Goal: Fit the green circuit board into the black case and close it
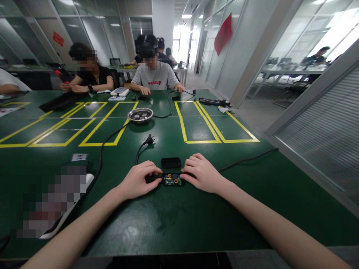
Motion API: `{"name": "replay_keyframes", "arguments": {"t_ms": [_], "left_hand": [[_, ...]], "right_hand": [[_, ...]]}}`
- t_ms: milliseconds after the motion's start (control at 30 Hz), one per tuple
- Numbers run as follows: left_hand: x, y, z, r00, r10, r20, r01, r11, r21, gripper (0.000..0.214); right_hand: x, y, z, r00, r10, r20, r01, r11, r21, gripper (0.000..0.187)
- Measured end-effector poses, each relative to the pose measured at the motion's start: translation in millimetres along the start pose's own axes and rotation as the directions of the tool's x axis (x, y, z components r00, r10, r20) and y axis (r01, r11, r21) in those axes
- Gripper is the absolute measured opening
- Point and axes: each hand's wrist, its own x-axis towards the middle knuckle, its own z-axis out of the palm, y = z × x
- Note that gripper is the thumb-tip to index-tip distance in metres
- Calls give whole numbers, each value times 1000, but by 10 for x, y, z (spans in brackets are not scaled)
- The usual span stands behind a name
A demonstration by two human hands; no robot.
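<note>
A small open black case with a green circuit board (172, 180) inside lies on the green table (196, 216) between my hands. My left hand (138, 181) pinches its left end with curled fingers. My right hand (202, 173) grips its right end, fingers bent down onto it. The black lid (171, 163) of the case lies just behind it. A black cable leaves each end; the one on the left runs back to a plug (149, 140).
A metal bowl (140, 114) with small parts stands farther back, among yellow tape rectangles (213, 127). Two people sit at the far side with a black tool (214, 101) and white items nearby. A blurred flat object (56, 201) lies at my left.
</note>
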Motion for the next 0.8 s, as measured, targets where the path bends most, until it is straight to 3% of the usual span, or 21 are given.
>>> {"name": "replay_keyframes", "arguments": {"t_ms": [133,267,333,467,633,800], "left_hand": [[8,-46,3,999,-16,-36,19,997,76,43],[0,-84,59,997,-5,74,-6,987,159,76],[-7,-90,93,996,17,90,-31,987,158,74],[-11,-77,111,997,69,47,-73,992,103,51],[2,-21,80,999,45,-2,-45,999,-12,42],[15,32,95,1000,2,-4,-2,989,-146,57]], "right_hand": [[-1,41,56,986,165,-37,-163,985,60,30],[-23,80,112,982,190,-8,-188,974,124,46],[-27,90,123,987,160,12,-160,973,166,37],[-22,78,107,993,113,-24,-98,934,344,21],[-14,36,114,966,258,-31,-182,757,628,35],[6,39,144,926,376,32,-275,613,741,22]]}}
